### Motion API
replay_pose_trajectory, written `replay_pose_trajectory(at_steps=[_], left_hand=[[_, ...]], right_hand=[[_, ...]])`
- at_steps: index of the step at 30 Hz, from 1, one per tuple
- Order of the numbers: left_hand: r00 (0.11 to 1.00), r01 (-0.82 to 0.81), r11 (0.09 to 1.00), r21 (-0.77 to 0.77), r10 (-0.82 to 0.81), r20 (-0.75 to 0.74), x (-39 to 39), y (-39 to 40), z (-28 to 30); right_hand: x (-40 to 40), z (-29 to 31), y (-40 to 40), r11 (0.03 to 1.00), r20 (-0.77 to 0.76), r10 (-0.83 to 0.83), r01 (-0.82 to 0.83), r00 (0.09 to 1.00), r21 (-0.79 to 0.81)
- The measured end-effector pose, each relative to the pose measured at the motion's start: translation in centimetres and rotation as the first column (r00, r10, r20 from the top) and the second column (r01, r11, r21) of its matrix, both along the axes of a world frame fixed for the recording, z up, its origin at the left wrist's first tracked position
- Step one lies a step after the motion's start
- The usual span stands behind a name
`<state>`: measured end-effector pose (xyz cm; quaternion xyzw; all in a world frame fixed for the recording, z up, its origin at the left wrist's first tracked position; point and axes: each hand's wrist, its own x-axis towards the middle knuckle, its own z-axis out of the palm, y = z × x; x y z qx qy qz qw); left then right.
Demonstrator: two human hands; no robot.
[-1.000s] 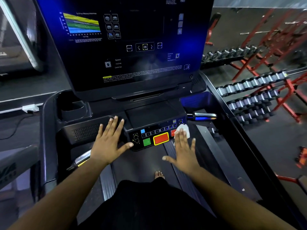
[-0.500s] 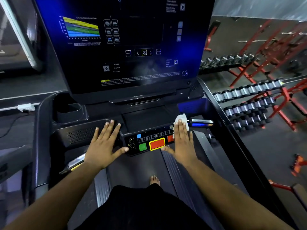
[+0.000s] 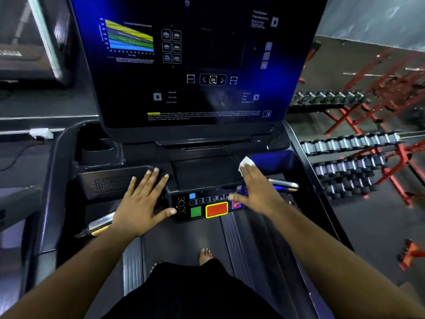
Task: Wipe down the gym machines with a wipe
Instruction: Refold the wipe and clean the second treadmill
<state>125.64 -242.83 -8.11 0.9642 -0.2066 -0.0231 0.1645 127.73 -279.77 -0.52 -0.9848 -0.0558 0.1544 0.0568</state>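
Two hands are laid on a black treadmill console (image 3: 147, 180): the small white wipe (image 3: 245, 162) is pressed under the right hand (image 3: 257, 189), fingers together, beside the button panel (image 3: 207, 204); the left hand (image 3: 142, 203) rests flat, fingers spread. The glossy screen (image 3: 195, 65) appears still unwiped.

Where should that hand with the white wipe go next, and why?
Probably sideways to the left, across the flat black tray. The right hand presses the wipe flat at the tray's right corner, just above the button panel, while the left hand rests flat on the console, bracing.
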Motion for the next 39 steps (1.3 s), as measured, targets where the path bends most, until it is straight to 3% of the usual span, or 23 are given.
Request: replay_pose_trajectory(at_steps=[5, 11, 16, 20, 26, 31, 35, 39], left_hand=[[0.999, -0.031, 1.0, -0.003, 0.031, -0.007, 0.2, -0.3, -0.2], [0.999, -0.031, 0.999, -0.009, 0.031, -0.022, 0.2, -0.3, 0.2], [0.999, -0.031, 1.0, -0.001, 0.031, -0.02, 0.2, -0.4, 0.1], [0.999, -0.038, 0.999, 0.003, 0.038, -0.028, 0.2, -0.5, 0.2], [0.997, -0.024, 1.0, 0.014, 0.025, -0.078, 0.3, 0.0, 0.6], [0.995, -0.004, 1.0, -0.015, 0.003, -0.103, 0.3, -0.5, 1.0], [0.996, 0.026, 0.998, -0.051, -0.03, -0.088, 0.2, 0.1, 0.6], [0.99, 0.039, 0.993, -0.111, -0.053, -0.128, 0.3, 0.5, 0.9]], right_hand=[[0.9, 0.6, 0.3, 0.993, -0.063, 0.052, -0.058, 0.997, -0.099], [6.1, 1.4, 1.2, 0.995, -0.29, 0.038, -0.064, 0.956, -0.081], [2.8, 1.2, -0.2, 0.99, -0.211, 0.093, -0.112, 0.973, -0.08], [4.5, 0.2, -0.2, 0.999, -0.199, 0.02, -0.026, 0.98, -0.027], [5.2, 0.7, 4.6, 0.985, -0.228, -0.087, 0.049, 0.97, -0.167], [-0.6, 1.7, 8.8, 0.999, -0.147, 0.019, -0.023, 0.989, -0.026], [-2.2, 1.6, 16.0, 0.982, -0.183, 0.175, -0.157, 0.968, 0.109], [1.2, 0.7, 19.6, 0.977, -0.241, 0.135, -0.088, 0.961, 0.194]])
